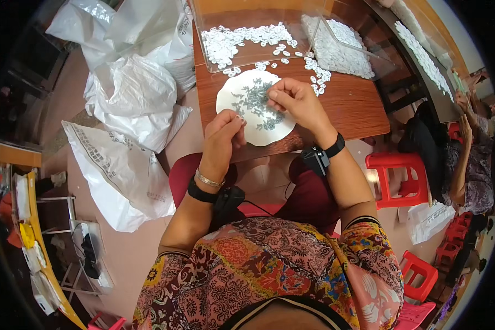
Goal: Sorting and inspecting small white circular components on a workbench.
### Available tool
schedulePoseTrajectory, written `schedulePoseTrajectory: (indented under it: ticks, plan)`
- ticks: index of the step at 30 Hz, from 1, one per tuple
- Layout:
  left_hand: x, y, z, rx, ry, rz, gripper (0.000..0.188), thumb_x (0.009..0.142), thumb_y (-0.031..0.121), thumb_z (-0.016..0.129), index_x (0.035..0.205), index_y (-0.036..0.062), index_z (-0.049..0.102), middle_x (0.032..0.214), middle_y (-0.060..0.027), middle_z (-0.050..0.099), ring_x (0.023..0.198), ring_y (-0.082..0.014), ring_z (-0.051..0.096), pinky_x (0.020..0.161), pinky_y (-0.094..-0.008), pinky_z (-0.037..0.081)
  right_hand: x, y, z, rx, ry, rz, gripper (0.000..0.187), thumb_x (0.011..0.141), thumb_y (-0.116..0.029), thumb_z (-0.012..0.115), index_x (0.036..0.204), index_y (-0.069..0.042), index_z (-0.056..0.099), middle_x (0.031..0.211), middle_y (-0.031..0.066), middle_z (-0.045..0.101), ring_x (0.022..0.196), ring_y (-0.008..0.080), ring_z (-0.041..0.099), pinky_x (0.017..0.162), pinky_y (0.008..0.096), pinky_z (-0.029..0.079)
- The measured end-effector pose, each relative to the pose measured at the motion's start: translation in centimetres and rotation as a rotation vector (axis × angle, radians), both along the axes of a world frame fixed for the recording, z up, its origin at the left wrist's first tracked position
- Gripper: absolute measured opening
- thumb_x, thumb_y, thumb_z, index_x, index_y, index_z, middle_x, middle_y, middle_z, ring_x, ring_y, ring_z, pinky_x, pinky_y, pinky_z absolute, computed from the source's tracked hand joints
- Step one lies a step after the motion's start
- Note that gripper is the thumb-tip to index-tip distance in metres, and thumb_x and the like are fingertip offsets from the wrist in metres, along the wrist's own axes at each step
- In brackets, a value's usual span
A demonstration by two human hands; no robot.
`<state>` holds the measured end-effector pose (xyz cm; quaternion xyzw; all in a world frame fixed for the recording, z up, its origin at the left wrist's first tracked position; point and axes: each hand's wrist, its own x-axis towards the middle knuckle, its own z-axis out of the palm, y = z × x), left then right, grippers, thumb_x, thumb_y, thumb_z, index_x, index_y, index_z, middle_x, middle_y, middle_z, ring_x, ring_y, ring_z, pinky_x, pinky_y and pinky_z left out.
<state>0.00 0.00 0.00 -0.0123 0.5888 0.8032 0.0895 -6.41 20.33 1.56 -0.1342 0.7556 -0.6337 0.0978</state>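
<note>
A white scalloped plate (264,136) lies at the table's front edge, with a loose heap of small grey metal-looking parts (254,97) on it. My left hand (221,135) is at the plate's left rim, thumb and fingers pinched around a small white piece (240,117). Over the right side of the plate, my right hand (300,103) is closed in a pinch above the grey parts. Whatever sits between its fingertips is too small to make out. Beyond the plate, many small white oval plastic pieces (219,47) with holes are scattered.
A clear plastic bin (253,15) and a bag packed with white pieces (341,52) stand on the brown table (357,107). Large white sacks (129,99) sit on the floor at left. A red stool (397,179) and another person's arm (461,159) are at right.
</note>
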Motion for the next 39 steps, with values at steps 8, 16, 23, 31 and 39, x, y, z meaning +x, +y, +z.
schedulePoseTrajectory:
  ticks: [8, 16, 23, 31, 39]
  plan:
    - [-1.6, 2.4, 1.7, -0.037, 0.183, -0.034, 0.018, 0.089, 0.017, 0.050, 0.080, 0.0025, 0.056, 0.059, 0.0005, 0.050, 0.055, -0.0061, 0.045, 0.051, -0.0208, 0.035, 2.2, -1.3, 2.2, -0.135, 0.122, -0.005, 0.013, 0.091, -0.015, 0.058, 0.085, -0.003, 0.059, 0.073, -0.0019, 0.057, 0.063, 0.0035, 0.048, 0.058, 0.0189, 0.040]
    - [-2.1, 3.4, 1.5, -0.119, 0.253, -0.031, 0.018, 0.089, 0.017, 0.049, 0.080, 0.0035, 0.054, 0.061, 0.0004, 0.050, 0.056, -0.0065, 0.046, 0.052, -0.0218, 0.036, 2.2, -1.5, 1.9, -0.210, 0.088, -0.035, 0.015, 0.090, -0.015, 0.058, 0.085, -0.002, 0.061, 0.072, -0.0025, 0.058, 0.065, 0.0034, 0.049, 0.058, 0.0185, 0.040]
    - [-2.0, 3.3, 1.1, -0.144, 0.246, -0.032, 0.016, 0.090, 0.018, 0.050, 0.083, 0.0046, 0.055, 0.063, 0.0023, 0.050, 0.057, -0.0044, 0.045, 0.053, -0.0188, 0.035, 2.0, -1.1, 2.0, -0.184, 0.025, 0.012, 0.016, 0.090, -0.015, 0.059, 0.083, -0.002, 0.063, 0.070, -0.0018, 0.059, 0.063, 0.0032, 0.049, 0.057, 0.0185, 0.040]
    - [-1.8, 3.6, 1.0, -0.136, 0.244, 0.014, 0.020, 0.088, 0.017, 0.050, 0.076, 0.0010, 0.052, 0.058, -0.0015, 0.048, 0.054, -0.0079, 0.045, 0.050, -0.0245, 0.036, 2.1, -1.1, 1.7, -0.203, 0.026, -0.005, 0.014, 0.090, -0.015, 0.059, 0.084, -0.002, 0.062, 0.071, -0.0008, 0.059, 0.063, 0.0038, 0.049, 0.057, 0.0182, 0.040]
    - [-1.6, 3.3, 1.1, -0.095, 0.215, 0.010, 0.020, 0.089, 0.018, 0.049, 0.077, 0.0014, 0.053, 0.059, -0.0005, 0.049, 0.054, -0.0069, 0.045, 0.050, -0.0231, 0.036, 2.3, -1.6, 1.5, -0.187, 0.041, -0.021, 0.017, 0.090, -0.016, 0.060, 0.084, -0.001, 0.063, 0.072, -0.0022, 0.060, 0.064, 0.0034, 0.049, 0.058, 0.0184, 0.041]
